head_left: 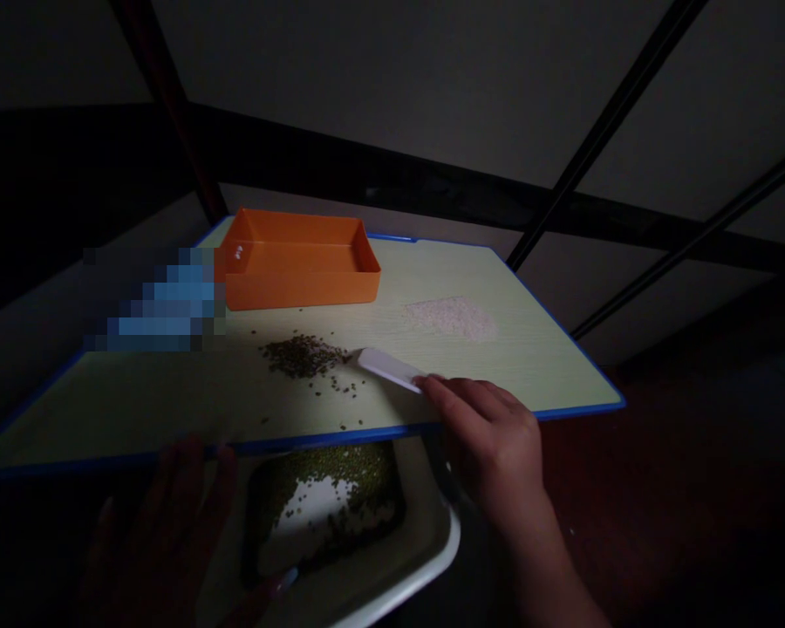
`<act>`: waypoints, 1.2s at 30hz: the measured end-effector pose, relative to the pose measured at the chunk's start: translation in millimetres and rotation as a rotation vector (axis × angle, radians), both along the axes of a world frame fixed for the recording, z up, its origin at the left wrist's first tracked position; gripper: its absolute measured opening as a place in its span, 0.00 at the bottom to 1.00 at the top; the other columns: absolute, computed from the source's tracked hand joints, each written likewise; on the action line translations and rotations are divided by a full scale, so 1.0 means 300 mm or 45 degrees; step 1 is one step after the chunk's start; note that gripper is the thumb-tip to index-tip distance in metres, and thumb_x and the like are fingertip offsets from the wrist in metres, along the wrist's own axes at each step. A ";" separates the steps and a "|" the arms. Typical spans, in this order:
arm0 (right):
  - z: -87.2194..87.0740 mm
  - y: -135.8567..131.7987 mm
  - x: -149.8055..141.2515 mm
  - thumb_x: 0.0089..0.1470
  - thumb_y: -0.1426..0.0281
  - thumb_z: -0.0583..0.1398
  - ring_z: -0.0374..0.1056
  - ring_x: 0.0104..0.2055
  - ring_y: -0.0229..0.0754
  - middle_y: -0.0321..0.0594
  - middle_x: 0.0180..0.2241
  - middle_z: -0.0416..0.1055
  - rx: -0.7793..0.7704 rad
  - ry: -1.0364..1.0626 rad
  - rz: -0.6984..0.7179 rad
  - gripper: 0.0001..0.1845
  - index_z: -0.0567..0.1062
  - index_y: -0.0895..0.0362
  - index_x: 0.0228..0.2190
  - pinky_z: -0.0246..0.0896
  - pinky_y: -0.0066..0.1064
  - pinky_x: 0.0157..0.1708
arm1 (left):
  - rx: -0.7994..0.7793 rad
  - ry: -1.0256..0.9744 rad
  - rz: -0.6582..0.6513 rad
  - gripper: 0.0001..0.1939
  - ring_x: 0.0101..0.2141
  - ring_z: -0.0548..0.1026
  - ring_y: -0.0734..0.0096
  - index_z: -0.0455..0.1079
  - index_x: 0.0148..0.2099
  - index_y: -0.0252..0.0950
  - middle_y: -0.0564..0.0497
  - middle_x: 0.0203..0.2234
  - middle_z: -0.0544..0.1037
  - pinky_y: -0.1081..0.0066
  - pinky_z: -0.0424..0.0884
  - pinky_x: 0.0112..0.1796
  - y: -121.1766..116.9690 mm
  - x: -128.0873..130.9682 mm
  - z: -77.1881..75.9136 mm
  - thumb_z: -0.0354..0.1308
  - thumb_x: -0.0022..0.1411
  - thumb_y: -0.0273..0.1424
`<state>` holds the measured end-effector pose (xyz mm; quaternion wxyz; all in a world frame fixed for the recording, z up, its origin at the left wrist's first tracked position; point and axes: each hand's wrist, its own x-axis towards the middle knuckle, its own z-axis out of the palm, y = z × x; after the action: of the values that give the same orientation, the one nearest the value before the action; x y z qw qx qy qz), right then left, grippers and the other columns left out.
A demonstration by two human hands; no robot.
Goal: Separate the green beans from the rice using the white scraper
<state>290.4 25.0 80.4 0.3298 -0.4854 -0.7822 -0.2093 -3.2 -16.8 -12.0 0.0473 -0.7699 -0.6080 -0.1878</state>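
Note:
My right hand is closed around the end of a white flat tool, much like a small spatula. Its far tip meets a pile of dark seeds or beans on the pale folding table. A few grains lie scattered around the pile. In shadow at the lower left, my left hand has its fingers spread near the table's front edge. The thumb reaches over a white basin below, which holds many green beans.
An orange open box stands at the back left of the table. A flat patch of whitish grains, perhaps rice, lies to the right. The table has a blue rim. A blurred blue patch covers the left side. Dark panels rise behind.

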 end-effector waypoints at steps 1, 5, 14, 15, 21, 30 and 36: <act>-0.005 0.021 0.005 0.59 0.80 0.54 0.76 0.32 0.47 0.47 0.34 0.81 0.020 -0.010 -0.052 0.17 0.80 0.59 0.44 0.69 0.37 0.29 | 0.051 -0.009 -0.023 0.45 0.70 0.42 0.43 0.31 0.69 0.48 0.56 0.72 0.31 0.34 0.44 0.65 0.004 -0.007 -0.006 0.45 0.53 0.51; -0.021 0.098 0.037 0.56 0.81 0.56 0.72 0.26 0.40 0.44 0.29 0.79 0.059 0.007 -0.261 0.18 0.81 0.57 0.42 0.61 0.32 0.25 | 0.119 -0.005 -0.083 0.46 0.69 0.45 0.41 0.33 0.69 0.45 0.54 0.72 0.33 0.34 0.43 0.65 0.019 -0.018 -0.011 0.46 0.52 0.50; 0.002 0.000 0.051 0.59 0.80 0.56 0.74 0.34 0.40 0.42 0.34 0.79 -0.030 0.385 -0.017 0.16 0.77 0.57 0.45 0.67 0.31 0.31 | -0.040 -0.047 0.032 0.40 0.71 0.38 0.50 0.29 0.69 0.49 0.55 0.72 0.31 0.35 0.42 0.66 -0.009 0.028 0.038 0.42 0.59 0.48; 0.006 -0.009 0.046 0.59 0.79 0.55 0.74 0.34 0.40 0.42 0.34 0.79 -0.062 0.383 0.029 0.16 0.77 0.57 0.45 0.67 0.32 0.31 | -0.041 -0.052 0.038 0.40 0.71 0.38 0.51 0.29 0.69 0.49 0.55 0.72 0.31 0.36 0.41 0.66 -0.012 0.034 0.044 0.41 0.59 0.49; 0.015 0.003 0.033 0.62 0.78 0.54 0.73 0.34 0.42 0.44 0.31 0.78 -0.093 0.224 0.144 0.13 0.78 0.59 0.40 0.68 0.35 0.31 | -0.040 -0.030 0.054 0.39 0.71 0.39 0.53 0.29 0.69 0.49 0.53 0.73 0.33 0.37 0.42 0.66 -0.014 0.041 0.050 0.39 0.60 0.50; 0.040 -0.090 0.063 0.61 0.78 0.57 0.76 0.37 0.39 0.38 0.36 0.80 -0.207 0.198 0.177 0.11 0.75 0.54 0.42 0.67 0.44 0.50 | -0.061 -0.032 0.060 0.40 0.71 0.36 0.55 0.29 0.69 0.47 0.52 0.73 0.33 0.39 0.40 0.66 -0.015 0.045 0.052 0.37 0.60 0.53; 0.052 -0.098 0.049 0.61 0.80 0.56 0.76 0.38 0.38 0.38 0.36 0.80 -0.169 0.196 0.180 0.13 0.74 0.54 0.42 0.68 0.41 0.49 | -0.065 -0.002 0.047 0.41 0.71 0.35 0.57 0.31 0.69 0.44 0.49 0.73 0.34 0.42 0.37 0.67 -0.019 0.038 0.045 0.36 0.60 0.54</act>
<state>305.3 -4.2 96.0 0.3701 -0.4644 -0.7989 -0.0955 8.0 -22.5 1.4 0.0306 -0.7593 -0.6268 -0.1719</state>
